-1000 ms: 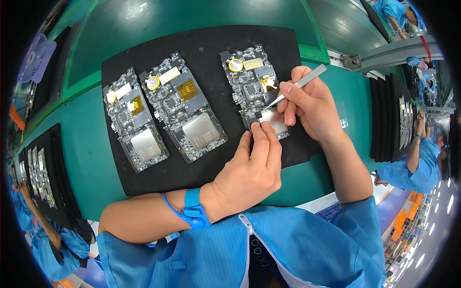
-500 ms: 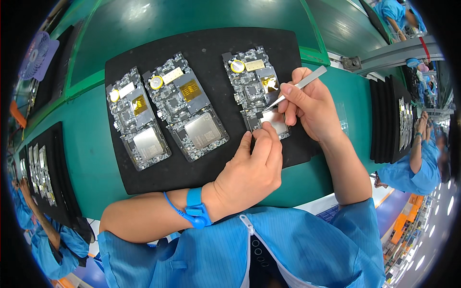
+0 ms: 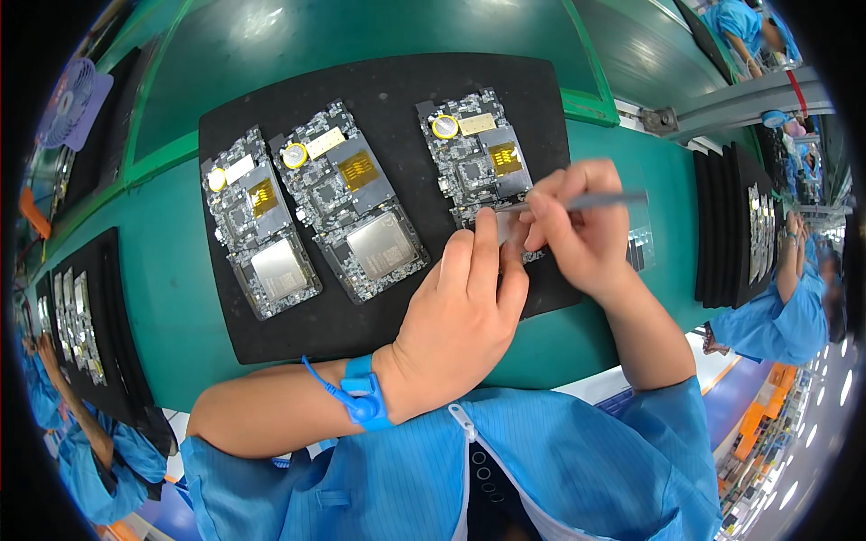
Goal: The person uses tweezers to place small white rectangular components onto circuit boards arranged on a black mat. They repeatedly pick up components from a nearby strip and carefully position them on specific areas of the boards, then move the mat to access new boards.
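a: what does the right hand (image 3: pixel 582 225) have?

b: slim grey metal tweezers (image 3: pixel 604 200), pinched between thumb and fingers, the back end pointing to three o'clock. they're blurred and the tip is lost among the fingertips, so i can't tell whether it grips anything.

a: and the left hand (image 3: pixel 460 316)?

b: fingers slightly spread, tips over the lower end of a long dark circuit board (image 3: pixel 478 158) crowded with tiny parts. whether they pinch something or only press, i can't tell.

a: where does that board lie?

b: at twelve o'clock from the left hand, ten from the right, flat on a broad matte black mat (image 3: pixel 379 108).

a: how would it handle?

b: light and stiff, i'd judge, but fragile on top. i'd take it by its long edges, clear of the round yellow-rimmed silver coin cell (image 3: pixel 445 126) and the shiny amber tape patch (image 3: pixel 505 159). the tweezers look smooth, perhaps slippery; a mid-length pinch seems best.

a: and further out?

b: from the left hand, a second dark circuit board (image 3: pixel 336 191) with a square silver cover (image 3: pixel 381 245), between ten and eleven o'clock; a third dark circuit board (image 3: pixel 242 216) at ten. under the mat, a smooth green tabletop (image 3: pixel 171 298).
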`<state>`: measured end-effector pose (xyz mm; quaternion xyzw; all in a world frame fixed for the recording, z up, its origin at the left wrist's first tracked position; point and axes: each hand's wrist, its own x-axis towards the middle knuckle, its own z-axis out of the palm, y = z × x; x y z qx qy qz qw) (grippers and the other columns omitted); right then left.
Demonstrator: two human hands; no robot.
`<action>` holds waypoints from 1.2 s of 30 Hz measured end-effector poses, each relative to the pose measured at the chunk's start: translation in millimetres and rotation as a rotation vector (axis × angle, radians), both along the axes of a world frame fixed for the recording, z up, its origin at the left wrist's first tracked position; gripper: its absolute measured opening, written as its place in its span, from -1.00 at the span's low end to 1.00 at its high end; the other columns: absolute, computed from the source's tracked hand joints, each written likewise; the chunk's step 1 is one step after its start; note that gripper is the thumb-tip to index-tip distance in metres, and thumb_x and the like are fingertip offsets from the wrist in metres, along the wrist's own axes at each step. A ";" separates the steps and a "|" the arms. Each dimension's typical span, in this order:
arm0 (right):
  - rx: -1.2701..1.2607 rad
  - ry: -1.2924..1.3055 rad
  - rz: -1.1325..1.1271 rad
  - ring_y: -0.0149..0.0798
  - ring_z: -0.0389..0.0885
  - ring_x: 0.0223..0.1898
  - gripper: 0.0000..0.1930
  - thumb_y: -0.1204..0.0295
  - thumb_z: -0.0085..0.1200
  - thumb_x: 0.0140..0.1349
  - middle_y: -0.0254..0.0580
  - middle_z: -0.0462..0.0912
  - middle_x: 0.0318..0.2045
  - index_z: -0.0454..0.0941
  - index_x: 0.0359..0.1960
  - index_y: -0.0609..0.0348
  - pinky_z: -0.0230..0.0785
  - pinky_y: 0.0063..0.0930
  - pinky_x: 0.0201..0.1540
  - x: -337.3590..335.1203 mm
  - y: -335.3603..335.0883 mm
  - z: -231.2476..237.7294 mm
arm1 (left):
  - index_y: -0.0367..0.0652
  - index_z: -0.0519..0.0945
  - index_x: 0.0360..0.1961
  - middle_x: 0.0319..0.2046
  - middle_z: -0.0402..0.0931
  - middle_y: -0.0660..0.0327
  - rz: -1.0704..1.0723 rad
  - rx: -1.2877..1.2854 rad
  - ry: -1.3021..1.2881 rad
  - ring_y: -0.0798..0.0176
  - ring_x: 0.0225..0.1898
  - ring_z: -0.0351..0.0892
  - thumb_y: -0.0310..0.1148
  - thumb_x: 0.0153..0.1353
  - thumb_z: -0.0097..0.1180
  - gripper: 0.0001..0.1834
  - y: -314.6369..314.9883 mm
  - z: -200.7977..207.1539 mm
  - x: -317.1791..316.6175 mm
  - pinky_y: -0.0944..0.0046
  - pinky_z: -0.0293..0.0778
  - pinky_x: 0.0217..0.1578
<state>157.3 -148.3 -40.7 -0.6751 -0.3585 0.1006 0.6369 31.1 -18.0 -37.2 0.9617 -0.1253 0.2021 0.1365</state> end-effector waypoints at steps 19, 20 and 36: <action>0.043 -0.327 0.045 -0.42 0.61 -0.53 -0.80 0.63 0.05 0.19 -0.13 0.59 -0.48 0.24 -0.31 0.26 0.44 -0.59 -0.56 -10.5 0.6 -12.0 | -0.55 0.51 -0.14 -0.08 0.43 -0.29 -0.039 0.276 -0.012 -0.09 -0.07 0.41 -0.37 -0.03 -0.04 -0.53 -2.6 0.3 -8.8 0.25 0.45 -0.03; 0.009 -0.355 0.031 -0.41 0.62 -0.53 -0.80 0.62 0.07 0.19 -0.14 0.60 -0.48 0.25 -0.31 0.25 0.44 -0.58 -0.56 -10.5 0.7 -10.6 | -0.55 0.51 -0.14 -0.08 0.43 -0.30 -0.036 0.283 -0.013 -0.09 -0.07 0.41 -0.37 -0.03 -0.04 -0.53 -2.7 0.9 -8.9 0.26 0.46 -0.03; 0.196 0.300 -0.328 -0.42 0.49 -0.62 -0.83 0.50 0.00 0.28 -0.15 0.52 -0.53 0.22 -0.25 0.17 0.32 -0.62 -0.59 7.9 -69.1 28.4 | -0.55 0.52 -0.17 -0.09 0.44 -0.20 -0.039 0.258 0.070 -0.05 -0.06 0.40 -0.40 -0.03 0.01 -0.57 -28.2 26.4 1.5 0.14 0.37 -0.02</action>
